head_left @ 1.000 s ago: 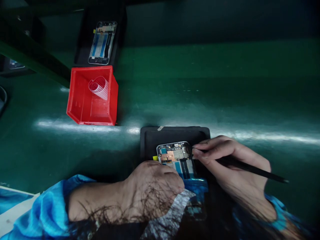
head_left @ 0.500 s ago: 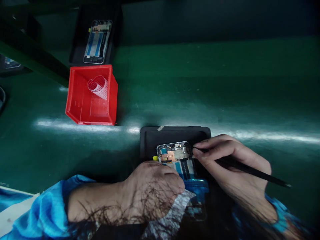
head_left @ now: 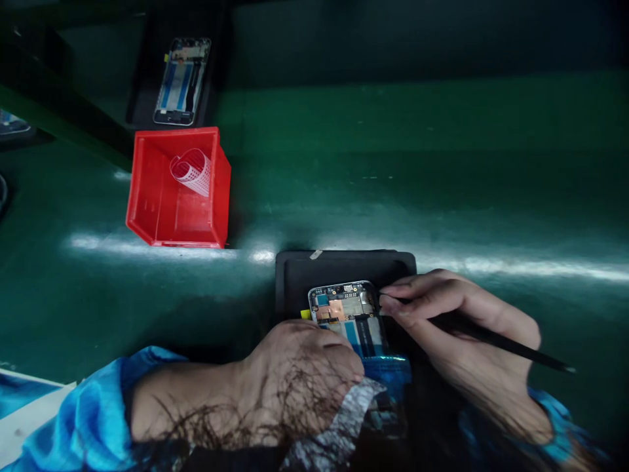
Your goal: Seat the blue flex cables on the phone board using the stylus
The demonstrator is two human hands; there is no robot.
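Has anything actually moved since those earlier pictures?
In the view, the far phone and its dark tray have shifted left; the red bin has shifted left slightly. I see nothing newly grasped or released. The right hand keeps the black tool, and the left hand stays by the near phone.

- Your left hand (head_left: 309, 373) covers part of the opened phone (head_left: 354, 305); its fingertips are hidden.
- Your right hand (head_left: 462, 328) pinches a thin black tool (head_left: 521, 347) at the phone's upper right corner.
- Under that phone you have a black tray (head_left: 344, 263); a yellow tab (head_left: 305, 314) sticks out at its left edge.
- Shiny blue film (head_left: 390, 367) lies just beside your left hand.
- On the green table (head_left: 417, 183), your red bin (head_left: 223, 196) holds a curled mesh sheet (head_left: 196, 178).
- Beyond it, a second phone (head_left: 181, 85) rests on dark backing.
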